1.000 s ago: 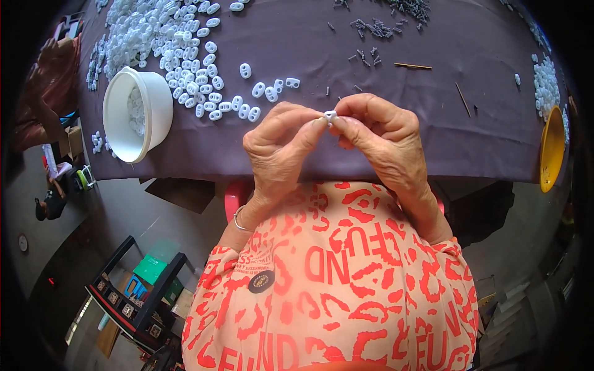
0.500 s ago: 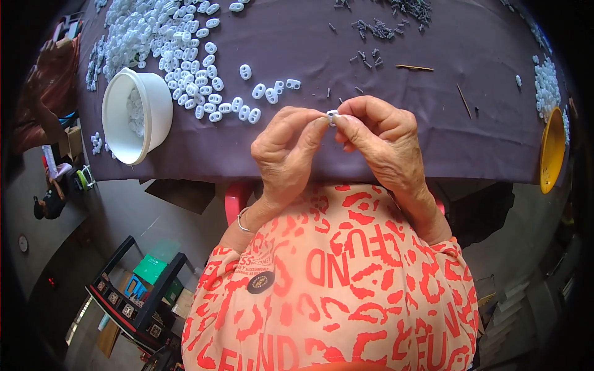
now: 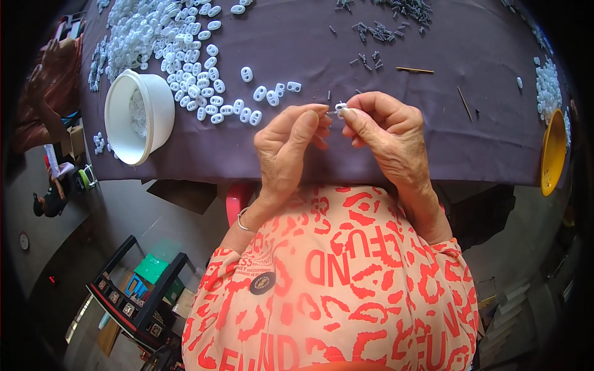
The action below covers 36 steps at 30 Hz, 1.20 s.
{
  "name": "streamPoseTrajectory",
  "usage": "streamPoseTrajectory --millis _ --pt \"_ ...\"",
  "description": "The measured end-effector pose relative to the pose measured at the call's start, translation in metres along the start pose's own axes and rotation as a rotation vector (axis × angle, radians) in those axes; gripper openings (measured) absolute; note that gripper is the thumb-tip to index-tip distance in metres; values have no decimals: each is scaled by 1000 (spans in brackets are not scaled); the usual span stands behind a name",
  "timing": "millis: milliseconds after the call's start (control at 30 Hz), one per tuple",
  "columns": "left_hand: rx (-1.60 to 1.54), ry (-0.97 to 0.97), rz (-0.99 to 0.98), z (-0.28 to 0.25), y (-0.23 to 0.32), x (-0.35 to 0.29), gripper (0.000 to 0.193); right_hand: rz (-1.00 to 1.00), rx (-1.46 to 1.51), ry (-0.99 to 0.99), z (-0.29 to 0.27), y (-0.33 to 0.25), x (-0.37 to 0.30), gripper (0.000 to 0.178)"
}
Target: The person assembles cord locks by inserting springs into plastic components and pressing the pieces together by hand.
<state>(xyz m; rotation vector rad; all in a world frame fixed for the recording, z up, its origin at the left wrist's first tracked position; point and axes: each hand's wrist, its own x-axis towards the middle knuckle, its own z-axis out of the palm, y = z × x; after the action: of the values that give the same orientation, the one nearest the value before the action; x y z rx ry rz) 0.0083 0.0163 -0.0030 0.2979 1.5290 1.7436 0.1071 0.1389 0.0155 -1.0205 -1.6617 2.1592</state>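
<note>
My right hand [image 3: 387, 127] pinches a small white oval cord lock piece [image 3: 340, 108] between thumb and forefinger, above the near edge of the table. Close to its left side, my left hand [image 3: 291, 139] grips a thin metal spring [image 3: 331, 113] in its fingertips; the spring's free end points at the white piece. Whether the two touch, I cannot tell. Beyond my left hand lie several loose white cord lock pieces [image 3: 259, 93], each with two round openings. A few dark springs [image 3: 328, 95] rest on the cloth just past my fingertips.
A white tub [image 3: 162, 114] with translucent parts stands at left, beside a large pile of white pieces [image 3: 185, 62]. Far back is a heap of springs [image 3: 411, 9]. A thin brown stick [image 3: 414, 70] lies right of centre. A yellow dish [image 3: 552, 154] sits at the right edge.
My hands have drawn slightly apart, and the spring now shows between them. The white piece has shifted a little right and away from me in my right fingers.
</note>
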Motion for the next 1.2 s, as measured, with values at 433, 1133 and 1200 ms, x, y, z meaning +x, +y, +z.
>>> streamPoseTrajectory --millis 433,1133,1200 --pt "141 -13 44 8 1 1 11 -47 -66 -38 -2 5 -2 12" --pt "732 187 504 -21 9 14 20 28 -17 9 -10 3 -4 13" --pt "921 289 557 -34 16 22 19 12 -21 18 -14 3 -5 13"
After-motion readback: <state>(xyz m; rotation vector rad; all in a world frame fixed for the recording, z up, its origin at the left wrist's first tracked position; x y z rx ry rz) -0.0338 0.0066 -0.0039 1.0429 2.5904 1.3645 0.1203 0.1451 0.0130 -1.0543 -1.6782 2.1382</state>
